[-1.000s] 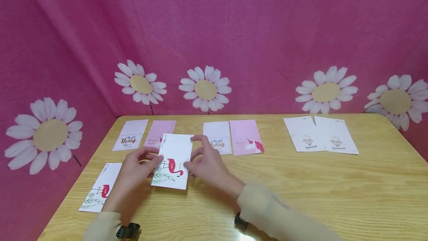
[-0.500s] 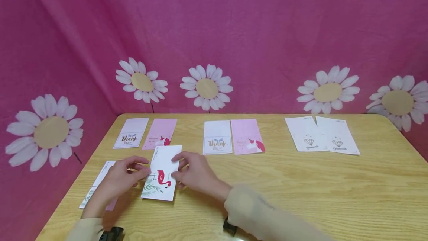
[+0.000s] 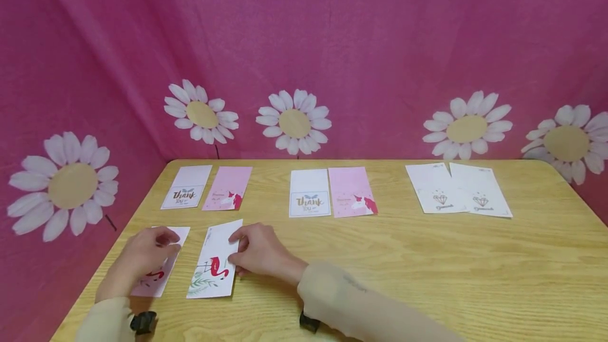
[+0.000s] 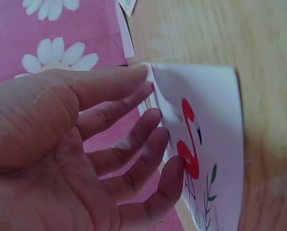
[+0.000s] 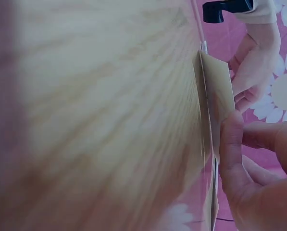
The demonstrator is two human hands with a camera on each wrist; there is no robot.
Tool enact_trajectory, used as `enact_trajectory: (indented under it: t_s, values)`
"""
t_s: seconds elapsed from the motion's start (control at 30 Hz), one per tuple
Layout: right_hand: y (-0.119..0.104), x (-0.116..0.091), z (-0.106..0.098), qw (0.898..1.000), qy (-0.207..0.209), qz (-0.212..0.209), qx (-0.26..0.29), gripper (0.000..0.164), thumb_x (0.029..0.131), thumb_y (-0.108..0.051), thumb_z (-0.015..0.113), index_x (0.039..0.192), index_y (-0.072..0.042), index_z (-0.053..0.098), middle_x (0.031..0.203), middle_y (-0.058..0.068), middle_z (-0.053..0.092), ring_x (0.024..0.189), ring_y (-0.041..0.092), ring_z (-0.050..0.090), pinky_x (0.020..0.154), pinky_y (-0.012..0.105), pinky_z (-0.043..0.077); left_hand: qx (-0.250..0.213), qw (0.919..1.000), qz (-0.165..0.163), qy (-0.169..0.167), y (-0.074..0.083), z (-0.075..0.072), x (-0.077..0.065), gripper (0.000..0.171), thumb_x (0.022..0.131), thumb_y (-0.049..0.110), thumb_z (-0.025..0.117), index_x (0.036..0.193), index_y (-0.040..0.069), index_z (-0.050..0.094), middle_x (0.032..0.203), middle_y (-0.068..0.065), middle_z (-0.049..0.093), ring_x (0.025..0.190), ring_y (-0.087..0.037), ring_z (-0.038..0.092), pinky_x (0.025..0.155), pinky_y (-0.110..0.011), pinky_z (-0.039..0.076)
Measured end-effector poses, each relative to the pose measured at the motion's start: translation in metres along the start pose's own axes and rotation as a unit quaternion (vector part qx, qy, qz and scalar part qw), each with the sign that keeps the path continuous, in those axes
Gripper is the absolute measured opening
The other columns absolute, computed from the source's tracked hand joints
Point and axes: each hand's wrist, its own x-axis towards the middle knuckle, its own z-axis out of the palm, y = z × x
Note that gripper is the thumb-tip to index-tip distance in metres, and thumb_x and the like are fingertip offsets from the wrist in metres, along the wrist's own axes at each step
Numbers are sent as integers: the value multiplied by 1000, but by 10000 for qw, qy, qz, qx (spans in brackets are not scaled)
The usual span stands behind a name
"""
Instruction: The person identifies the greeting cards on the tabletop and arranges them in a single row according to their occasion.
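Observation:
My right hand (image 3: 263,249) pinches the right edge of a white folded card (image 3: 209,268) with a red flamingo and green leaves, held tilted at the table's front left. In the right wrist view the thumb (image 5: 232,142) presses that card's side. A similar flamingo card (image 3: 159,281), looking pinkish here, lies to its left. My left hand (image 3: 138,260) is over that card and hides much of it; its fingers are loosely bent. The left wrist view shows the spread fingers (image 4: 153,139) at the edge of a flamingo card (image 4: 220,130); which of the two I cannot tell.
Along the back of the wooden table (image 3: 380,268) lie two thank-you cards (image 3: 186,186) (image 3: 310,191), two pink unicorn cards (image 3: 228,189) (image 3: 352,191) and two diamond cards (image 3: 437,189) (image 3: 480,189). A pink daisy curtain (image 3: 370,41) hangs behind.
My right hand has brought the flamingo card left and nearer to the front edge, beside the other one. The left hand has come off the held card and moved left.

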Motion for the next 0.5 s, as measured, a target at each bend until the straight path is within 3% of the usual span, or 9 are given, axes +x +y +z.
enact_trajectory:
  t_s: [0.23, 0.37, 0.5]
  values:
    - [-6, 12, 15, 9995, -77, 130, -287, 28, 88, 1, 75, 114, 5, 70, 64, 3, 59, 45, 10, 60, 48, 18, 51, -343, 9991, -193, -167, -10, -1, 8, 32, 92, 25, 73, 113, 3, 63, 110, -21, 59, 97, -31, 52, 75, -34, 45]
    - [-7, 18, 22, 9992, -12, 151, -382, 27, 87, 3, 75, 114, 7, 70, 59, 2, 59, 43, 9, 60, 48, 18, 51, -544, 9974, -222, -405, -13, -1, 12, 37, 92, 29, 73, 117, 2, 62, 104, -14, 52, 96, -27, 49, 72, -32, 39]
    - [-9, 23, 27, 9989, -15, 226, -416, 27, 87, 3, 75, 114, 6, 70, 56, 2, 60, 43, 9, 60, 48, 18, 51, -583, 9970, -262, -431, -13, -1, 13, 36, 93, 28, 73, 116, 2, 61, 98, -11, 49, 94, -26, 48, 71, -32, 37]
